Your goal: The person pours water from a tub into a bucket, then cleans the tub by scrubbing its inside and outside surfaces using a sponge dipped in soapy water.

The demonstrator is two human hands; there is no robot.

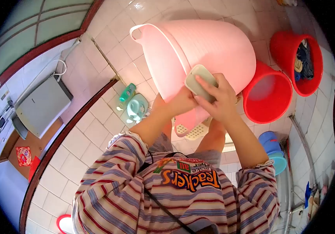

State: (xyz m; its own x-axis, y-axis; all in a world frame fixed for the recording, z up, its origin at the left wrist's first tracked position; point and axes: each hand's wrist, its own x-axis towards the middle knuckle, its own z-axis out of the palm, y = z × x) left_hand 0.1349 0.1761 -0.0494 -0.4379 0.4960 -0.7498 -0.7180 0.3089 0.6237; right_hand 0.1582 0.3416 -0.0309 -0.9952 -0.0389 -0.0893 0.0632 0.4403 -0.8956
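A large pink tub lies tilted on its side, its mouth facing left and one loop handle at the upper left. My left hand is closed at the near part of its rim, its fingers mostly hidden. My right hand grips a pale green rounded block, shaped like the back of a scrub brush; its underside is out of sight. The block is right above my left hand, against the tub's side. Below my hands, a pink flap-like piece hangs over a cream perforated surface.
Two red buckets stand at the right: one holds whitish liquid, the other dark cloth. A green bottle and a light-blue container stand on the left floor. Blue and teal containers are at the lower right.
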